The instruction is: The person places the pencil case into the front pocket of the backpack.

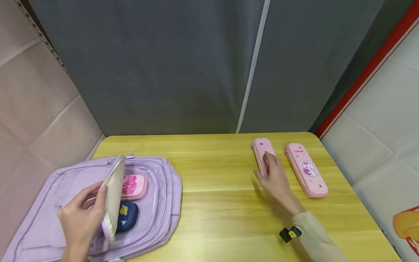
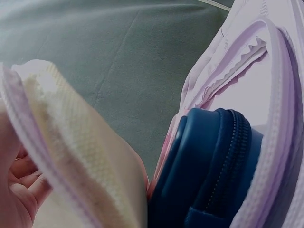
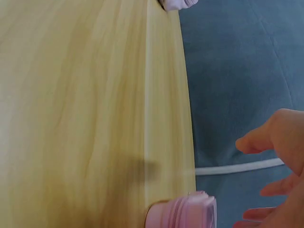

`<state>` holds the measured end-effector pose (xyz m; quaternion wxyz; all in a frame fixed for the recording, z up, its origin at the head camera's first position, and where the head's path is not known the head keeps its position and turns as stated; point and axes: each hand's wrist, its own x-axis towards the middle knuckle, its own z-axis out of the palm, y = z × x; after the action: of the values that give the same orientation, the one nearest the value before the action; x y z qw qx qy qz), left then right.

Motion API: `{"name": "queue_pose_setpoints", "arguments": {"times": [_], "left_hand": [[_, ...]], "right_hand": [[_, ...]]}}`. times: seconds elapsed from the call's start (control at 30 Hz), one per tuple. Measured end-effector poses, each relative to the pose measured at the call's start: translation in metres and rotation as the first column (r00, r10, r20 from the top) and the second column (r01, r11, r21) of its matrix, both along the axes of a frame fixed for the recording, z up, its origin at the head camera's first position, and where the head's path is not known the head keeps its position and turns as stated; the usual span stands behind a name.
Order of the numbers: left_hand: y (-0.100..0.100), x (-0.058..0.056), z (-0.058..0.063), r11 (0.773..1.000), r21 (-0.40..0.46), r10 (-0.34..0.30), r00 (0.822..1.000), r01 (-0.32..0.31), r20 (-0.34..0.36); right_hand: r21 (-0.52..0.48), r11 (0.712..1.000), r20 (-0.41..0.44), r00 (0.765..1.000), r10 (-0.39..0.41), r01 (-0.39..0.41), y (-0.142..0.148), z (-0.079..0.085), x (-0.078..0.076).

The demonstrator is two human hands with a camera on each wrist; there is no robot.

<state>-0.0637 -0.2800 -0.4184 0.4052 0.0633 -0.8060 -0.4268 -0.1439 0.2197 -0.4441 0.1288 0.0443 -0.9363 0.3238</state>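
Observation:
A lavender backpack (image 1: 78, 174) lies on the left of the table. My left hand (image 1: 83, 214) pinches the edge of its pocket flap (image 1: 114, 196), whose cream lining shows, and holds it raised. Behind the flap are a pink case (image 1: 135, 187) with a darker pink picture and a dark blue zipped case (image 2: 199, 161), both partly hidden. Over on the right, my right hand (image 1: 276, 178) hovers with spread fingers at a slim pink pencil case (image 1: 260, 145). In the right wrist view a gap shows between thumb and pencil case.
Beside it lies another pink pencil case (image 1: 306, 169) with a rabbit picture. The wood-grain table (image 1: 209, 203) ends at a grey curtain (image 1: 163, 72) with a white strip. Pale panels (image 1: 386, 138) flank both sides.

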Motion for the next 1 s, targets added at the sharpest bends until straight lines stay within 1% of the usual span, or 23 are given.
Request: {"name": "queue_pose_setpoints", "arguments": {"times": [0.13, 0.27, 0.33, 0.43, 0.53, 0.67, 0.73, 0.8, 0.9, 1.0], "left_hand": [[0.0, 0.0, -0.002, 1.0, 0.004, -0.002, 1.0, 0.002, 0.001], [-0.001, 0.001, -0.002, 1.0, -0.006, 0.012, 1.0, -0.012, -0.002], [-0.001, 0.002, -0.003, 1.0, -0.011, 0.019, 1.0, -0.019, 0.001], [-0.001, 0.001, -0.003, 1.0, -0.015, 0.02, 1.0, -0.02, 0.0], [-0.001, -0.001, -0.002, 1.0, -0.016, 0.013, 1.0, -0.013, -0.002], [0.0, -0.003, 0.0, 1.0, -0.028, 0.012, 1.0, -0.012, 0.0], [0.001, -0.002, 0.002, 0.999, -0.03, 0.01, 1.0, -0.01, 0.003], [0.002, 0.0, 0.003, 0.999, -0.032, 0.011, 1.0, -0.011, 0.009], [0.002, 0.002, 0.004, 1.0, -0.028, 0.01, 1.0, -0.01, 0.017], [0.002, 0.004, 0.005, 0.999, -0.035, 0.018, 1.0, -0.017, 0.024]], "right_hand": [[0.018, 0.999, 0.042, 0.999, -0.028, 0.028, 0.011, 0.0, 0.004], [0.052, 0.997, 0.11, 0.992, -0.054, 0.049, 0.02, -0.004, 0.008], [0.074, 0.995, 0.156, 0.985, -0.073, 0.062, 0.023, -0.008, 0.009], [0.093, 0.992, 0.233, 0.967, -0.108, 0.088, 0.026, -0.016, 0.01], [0.093, 0.987, 0.303, 0.941, -0.152, 0.129, 0.028, -0.024, 0.01], [0.083, 0.98, 0.368, 0.908, -0.199, 0.181, 0.03, -0.032, 0.011], [0.077, 0.977, 0.375, 0.903, -0.211, 0.197, 0.031, -0.034, 0.013], [0.072, 0.976, 0.366, 0.905, -0.219, 0.207, 0.032, -0.037, 0.015], [0.033, 0.971, 0.325, 0.916, -0.235, 0.238, 0.035, -0.04, 0.017], [-0.01, 0.958, 0.26, 0.926, -0.274, 0.287, 0.038, -0.041, 0.018]]}}
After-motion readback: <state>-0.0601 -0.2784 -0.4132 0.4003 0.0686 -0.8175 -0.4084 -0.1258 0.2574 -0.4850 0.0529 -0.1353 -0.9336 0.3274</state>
